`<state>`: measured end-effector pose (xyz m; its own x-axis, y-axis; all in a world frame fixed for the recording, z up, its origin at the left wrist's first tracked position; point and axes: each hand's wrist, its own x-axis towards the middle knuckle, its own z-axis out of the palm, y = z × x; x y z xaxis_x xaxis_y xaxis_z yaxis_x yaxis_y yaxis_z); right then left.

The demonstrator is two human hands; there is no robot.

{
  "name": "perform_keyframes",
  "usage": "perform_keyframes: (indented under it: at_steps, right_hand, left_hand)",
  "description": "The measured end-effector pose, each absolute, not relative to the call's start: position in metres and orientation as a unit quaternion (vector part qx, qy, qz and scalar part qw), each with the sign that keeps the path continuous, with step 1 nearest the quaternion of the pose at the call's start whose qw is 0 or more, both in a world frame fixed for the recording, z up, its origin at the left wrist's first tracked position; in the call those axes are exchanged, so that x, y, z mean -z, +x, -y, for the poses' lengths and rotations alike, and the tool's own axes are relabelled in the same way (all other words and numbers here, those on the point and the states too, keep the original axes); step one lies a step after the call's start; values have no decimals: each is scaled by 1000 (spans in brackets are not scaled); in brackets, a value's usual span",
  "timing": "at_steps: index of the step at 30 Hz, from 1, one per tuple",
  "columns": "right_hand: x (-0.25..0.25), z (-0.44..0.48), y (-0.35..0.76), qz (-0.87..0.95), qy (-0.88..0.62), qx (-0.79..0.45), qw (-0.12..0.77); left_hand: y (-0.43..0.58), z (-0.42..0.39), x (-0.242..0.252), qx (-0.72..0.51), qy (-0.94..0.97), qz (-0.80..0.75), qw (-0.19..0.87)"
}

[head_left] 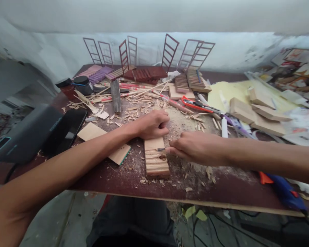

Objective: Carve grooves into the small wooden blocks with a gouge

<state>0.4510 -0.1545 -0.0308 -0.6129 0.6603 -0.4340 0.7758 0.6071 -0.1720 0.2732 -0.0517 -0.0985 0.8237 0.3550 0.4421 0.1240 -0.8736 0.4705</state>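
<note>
A light wooden block (157, 165) with grooves carved across its near half lies on the dark red table. My left hand (154, 124) is closed at the block's far end, its fingers curled and pressing on it. From the right, my right hand (190, 147) is closed around a small carving blade (160, 149). The dark metal tip rests on the block beside a groove; the handle is hidden in my fingers. Wood shavings lie around the block. A thin wooden board (119, 155) with a green edge is partly under my left forearm.
Behind stand several small ladder-backed wooden pieces (170, 51). A red utility knife (198, 104), sticks and a white tube (224, 127) lie beyond my hands. A phone (64, 132) is at left, wooden blocks (243, 109) at right, and a blue glue gun (285, 192) near the front edge.
</note>
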Motion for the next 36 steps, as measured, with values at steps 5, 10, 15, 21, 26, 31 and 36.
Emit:
perform_keyframes:
  at_steps: [5, 10, 15, 21, 26, 31, 36]
  right_hand:
    - [15, 160, 446, -871, 419, 249, 64]
    - [-2, 159, 458, -890, 439, 107, 63]
    - [-1, 159, 479, -858, 481, -101, 151]
    - [-15, 145, 480, -771, 611, -155, 91]
    - [-10, 133, 458, -744, 652, -138, -55]
    - [25, 120, 449, -769, 614, -66, -164]
    - [39, 116, 461, -741, 614, -6, -272]
  left_hand:
    - [274, 50, 101, -270, 931, -130, 207]
    - [274, 46, 97, -248, 940, -131, 192]
    - [253, 47, 71, -183, 961, -109, 177]
    - [212, 64, 44, -41, 987, -106, 112]
    - [195, 85, 36, -27, 989, -133, 64]
    - [191, 89, 41, -50, 988, -143, 37]
    - [196, 80, 55, -205, 946, -241, -76]
